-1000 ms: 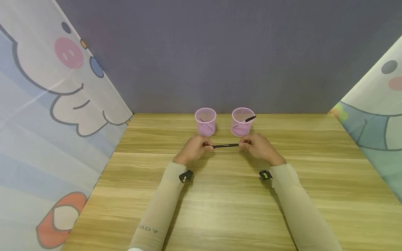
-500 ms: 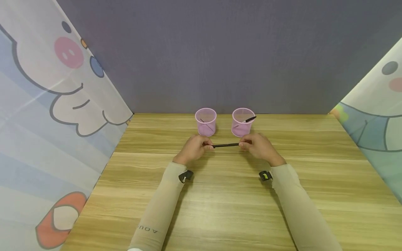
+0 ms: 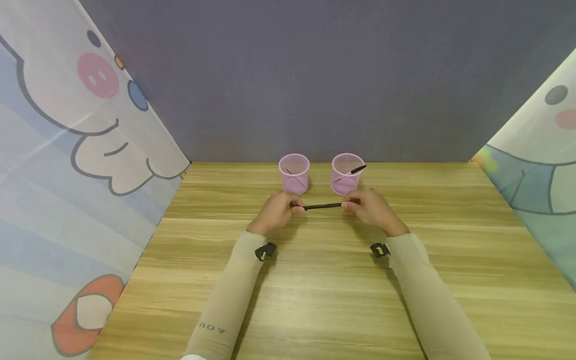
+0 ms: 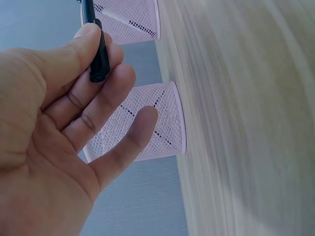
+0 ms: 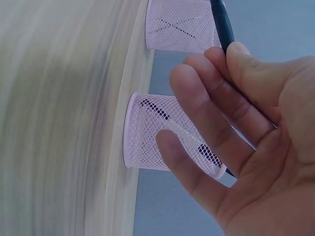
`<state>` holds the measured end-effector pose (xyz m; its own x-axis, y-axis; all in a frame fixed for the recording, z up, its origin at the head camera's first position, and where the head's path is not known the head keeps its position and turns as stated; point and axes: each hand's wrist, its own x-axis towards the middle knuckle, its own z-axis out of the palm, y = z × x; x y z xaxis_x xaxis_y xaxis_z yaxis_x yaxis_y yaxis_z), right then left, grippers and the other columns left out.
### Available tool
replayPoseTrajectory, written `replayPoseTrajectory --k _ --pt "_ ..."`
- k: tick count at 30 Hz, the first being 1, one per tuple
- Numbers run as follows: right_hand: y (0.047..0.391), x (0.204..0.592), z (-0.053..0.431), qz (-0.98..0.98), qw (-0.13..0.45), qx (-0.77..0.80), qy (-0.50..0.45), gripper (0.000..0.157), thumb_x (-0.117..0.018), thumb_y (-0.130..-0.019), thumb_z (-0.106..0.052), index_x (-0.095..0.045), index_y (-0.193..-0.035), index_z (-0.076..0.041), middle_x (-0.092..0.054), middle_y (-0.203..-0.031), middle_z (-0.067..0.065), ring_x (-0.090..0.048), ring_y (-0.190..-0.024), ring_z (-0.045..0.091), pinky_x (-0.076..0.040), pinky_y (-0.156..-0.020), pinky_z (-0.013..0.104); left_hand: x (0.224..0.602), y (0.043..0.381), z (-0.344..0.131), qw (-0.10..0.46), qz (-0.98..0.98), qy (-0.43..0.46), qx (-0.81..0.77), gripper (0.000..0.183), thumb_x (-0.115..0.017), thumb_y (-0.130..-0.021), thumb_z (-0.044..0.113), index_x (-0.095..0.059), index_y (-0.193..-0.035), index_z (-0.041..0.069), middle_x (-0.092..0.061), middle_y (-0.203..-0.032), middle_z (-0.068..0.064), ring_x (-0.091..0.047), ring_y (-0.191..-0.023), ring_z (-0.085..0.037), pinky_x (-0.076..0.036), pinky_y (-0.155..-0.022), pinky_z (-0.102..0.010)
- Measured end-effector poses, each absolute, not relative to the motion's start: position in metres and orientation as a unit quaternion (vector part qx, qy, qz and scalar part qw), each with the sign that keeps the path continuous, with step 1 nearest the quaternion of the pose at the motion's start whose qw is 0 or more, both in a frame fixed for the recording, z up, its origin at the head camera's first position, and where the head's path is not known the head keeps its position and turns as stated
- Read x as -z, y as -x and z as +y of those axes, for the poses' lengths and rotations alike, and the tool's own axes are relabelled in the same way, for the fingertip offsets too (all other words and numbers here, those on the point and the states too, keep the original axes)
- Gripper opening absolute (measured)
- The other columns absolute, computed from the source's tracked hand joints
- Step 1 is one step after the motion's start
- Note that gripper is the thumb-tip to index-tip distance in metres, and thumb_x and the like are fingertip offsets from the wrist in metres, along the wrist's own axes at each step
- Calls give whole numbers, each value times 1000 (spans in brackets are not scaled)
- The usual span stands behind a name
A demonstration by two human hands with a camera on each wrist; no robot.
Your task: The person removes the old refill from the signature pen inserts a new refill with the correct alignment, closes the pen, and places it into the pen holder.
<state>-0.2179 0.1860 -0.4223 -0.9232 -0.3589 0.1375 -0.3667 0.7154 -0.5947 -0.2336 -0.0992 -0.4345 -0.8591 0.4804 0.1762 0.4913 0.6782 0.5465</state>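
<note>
Grey wall [image 3: 288, 80] is closing off the tbl's far edge; tbl [image 3: 324, 300] is spreading wide L & R of my sleeves [image 3: 229, 290]. My L hand [image 3: 278, 211] & R hand [image 3: 369, 207] are hovering just in front of L pink cup [image 3: 294, 188] & R pink cup [image 3: 344, 187]. I'm pinching a blk pen [image 3: 323, 206] by opp. ends, holding it crosswise off the tbl; my grip's hiding its ends, wrist views are cropping it. Thin dark bits [image 3: 289, 172] in L pink cup are proving hard to ID.
</note>
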Motion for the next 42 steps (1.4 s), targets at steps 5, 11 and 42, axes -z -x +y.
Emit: replayPoseTrajectory --k 5,11,42 --pt "217 421 186 -926 6 -327 -190 12 -70 -97 -17 -75 -90 -8 -71 -76 -1 -59 -69 11 -45 -69 31 434 235 -99 13 -913 274 300 8 -77 -90 18 -78 -91 10 -76 -85 -1 -67 -75 -10 -56 -75 -29" --pt "217 420 184 -925 5 -332 -187 13 -70 -97 -17 -75 -89 -8 -71 -76 1 -59 -70 12 -45 -69 31 435 235 -100 12 -914 278 296 8 -76 -90 19 -78 -92 11 -77 -86 -1 -67 -76 -9 -56 -75 -28" --pt "218 422 181 -925 14 -339 -169 13 -72 -96 -14 -76 -85 -7 -71 -77 -2 -64 -76 11 -51 -74 30 430 235 -102 6 -911 282 301 7 -75 -91 15 -78 -91 9 -76 -83 -2 -66 -74 -11 -56 -74 -29"
